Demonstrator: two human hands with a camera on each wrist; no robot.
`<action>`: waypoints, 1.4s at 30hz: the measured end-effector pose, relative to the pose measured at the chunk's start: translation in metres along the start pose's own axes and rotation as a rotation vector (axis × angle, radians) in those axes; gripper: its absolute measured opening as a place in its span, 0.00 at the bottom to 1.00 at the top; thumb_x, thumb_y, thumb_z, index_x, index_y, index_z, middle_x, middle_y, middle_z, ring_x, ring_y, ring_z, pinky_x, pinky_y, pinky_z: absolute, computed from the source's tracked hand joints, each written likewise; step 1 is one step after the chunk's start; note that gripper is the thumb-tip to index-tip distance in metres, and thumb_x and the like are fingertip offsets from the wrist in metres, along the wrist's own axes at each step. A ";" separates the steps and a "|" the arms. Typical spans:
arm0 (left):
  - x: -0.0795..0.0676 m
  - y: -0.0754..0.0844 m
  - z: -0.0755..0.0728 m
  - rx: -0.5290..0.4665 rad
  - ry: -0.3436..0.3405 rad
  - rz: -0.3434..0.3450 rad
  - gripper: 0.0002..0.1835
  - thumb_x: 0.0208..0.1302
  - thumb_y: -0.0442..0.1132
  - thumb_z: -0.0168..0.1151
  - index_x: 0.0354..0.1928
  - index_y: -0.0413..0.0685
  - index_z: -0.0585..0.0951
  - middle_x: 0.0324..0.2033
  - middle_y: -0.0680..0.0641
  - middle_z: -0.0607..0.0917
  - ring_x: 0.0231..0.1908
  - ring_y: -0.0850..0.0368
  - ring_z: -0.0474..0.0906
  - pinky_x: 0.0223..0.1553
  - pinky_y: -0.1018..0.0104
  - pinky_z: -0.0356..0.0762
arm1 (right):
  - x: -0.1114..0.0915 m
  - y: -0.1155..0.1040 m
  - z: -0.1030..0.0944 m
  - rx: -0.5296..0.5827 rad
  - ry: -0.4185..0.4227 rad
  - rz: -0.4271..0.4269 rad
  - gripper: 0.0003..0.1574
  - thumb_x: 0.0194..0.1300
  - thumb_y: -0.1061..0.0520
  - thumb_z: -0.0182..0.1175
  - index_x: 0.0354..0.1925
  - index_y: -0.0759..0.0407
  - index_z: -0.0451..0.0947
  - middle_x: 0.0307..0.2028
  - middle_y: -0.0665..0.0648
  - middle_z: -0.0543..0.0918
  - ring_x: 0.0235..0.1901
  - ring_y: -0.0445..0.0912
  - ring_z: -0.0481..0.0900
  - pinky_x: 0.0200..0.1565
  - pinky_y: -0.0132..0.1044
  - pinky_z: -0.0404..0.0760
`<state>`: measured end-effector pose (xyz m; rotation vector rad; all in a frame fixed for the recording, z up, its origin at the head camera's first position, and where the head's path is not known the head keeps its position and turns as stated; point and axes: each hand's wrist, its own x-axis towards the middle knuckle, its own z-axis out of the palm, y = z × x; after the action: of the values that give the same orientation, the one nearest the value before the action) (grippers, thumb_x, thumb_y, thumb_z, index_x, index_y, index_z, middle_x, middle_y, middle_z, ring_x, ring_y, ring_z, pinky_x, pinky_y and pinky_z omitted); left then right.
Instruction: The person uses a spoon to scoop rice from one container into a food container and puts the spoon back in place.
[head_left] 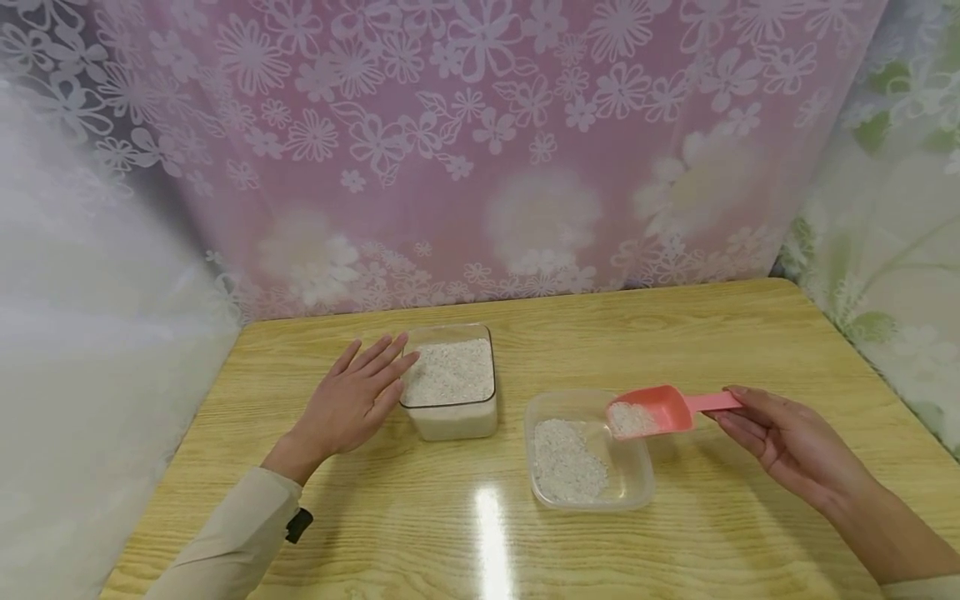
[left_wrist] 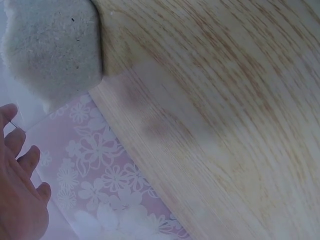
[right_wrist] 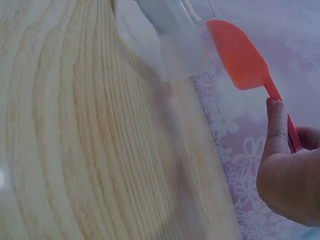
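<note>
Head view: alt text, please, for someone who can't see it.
A right hand holds a pink scoop of white grains over a clear tub holding more. The left hand is at the edge of a fuller square container; behind the table hangs pink floral fabric.

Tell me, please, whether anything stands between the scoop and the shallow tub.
Nothing visible does: in the head view the pink scoop, held by the right hand, overlaps the far right corner of the uncovered shallow tub. The left hand is at the square container, away from both.
</note>
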<state>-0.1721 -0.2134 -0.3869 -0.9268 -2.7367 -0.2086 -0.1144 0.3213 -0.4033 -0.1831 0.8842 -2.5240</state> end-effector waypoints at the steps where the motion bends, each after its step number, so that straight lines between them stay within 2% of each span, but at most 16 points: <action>1: 0.000 0.000 0.000 0.000 0.001 0.000 0.26 0.77 0.52 0.37 0.72 0.58 0.63 0.73 0.51 0.55 0.70 0.50 0.52 0.70 0.49 0.40 | 0.001 0.000 0.001 -0.012 0.009 -0.001 0.27 0.78 0.65 0.32 0.50 0.71 0.79 0.47 0.67 0.82 0.49 0.54 0.80 0.54 0.39 0.74; 6: 0.000 0.000 0.001 0.001 0.002 0.000 0.25 0.77 0.52 0.37 0.72 0.58 0.62 0.73 0.52 0.54 0.71 0.52 0.51 0.70 0.49 0.40 | 0.004 0.000 0.003 -0.067 0.040 0.004 0.26 0.78 0.66 0.34 0.50 0.70 0.80 0.46 0.67 0.82 0.48 0.53 0.81 0.53 0.38 0.75; 23: 0.002 -0.001 0.002 -0.009 0.008 0.009 0.25 0.76 0.50 0.41 0.72 0.56 0.63 0.73 0.50 0.55 0.71 0.51 0.51 0.70 0.49 0.40 | 0.016 -0.002 0.012 -0.141 0.092 -0.023 0.22 0.77 0.66 0.37 0.48 0.70 0.79 0.45 0.67 0.82 0.47 0.54 0.81 0.52 0.40 0.77; 31: 0.001 -0.001 0.002 -0.006 0.007 0.005 0.26 0.77 0.52 0.37 0.72 0.57 0.62 0.73 0.51 0.55 0.71 0.52 0.51 0.70 0.49 0.40 | 0.020 -0.002 0.016 -0.156 0.103 -0.014 0.20 0.77 0.66 0.39 0.47 0.69 0.79 0.45 0.68 0.82 0.48 0.54 0.81 0.51 0.39 0.77; 42: 0.001 -0.001 0.002 -0.014 0.003 0.005 0.26 0.77 0.50 0.40 0.72 0.55 0.62 0.73 0.50 0.55 0.70 0.50 0.52 0.70 0.48 0.41 | 0.023 -0.001 0.020 -0.175 0.118 -0.012 0.21 0.77 0.65 0.39 0.47 0.68 0.80 0.44 0.68 0.83 0.45 0.52 0.83 0.49 0.39 0.78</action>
<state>-0.1738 -0.2132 -0.3887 -0.9357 -2.7331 -0.2278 -0.1298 0.3001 -0.3876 -0.0954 1.1552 -2.4879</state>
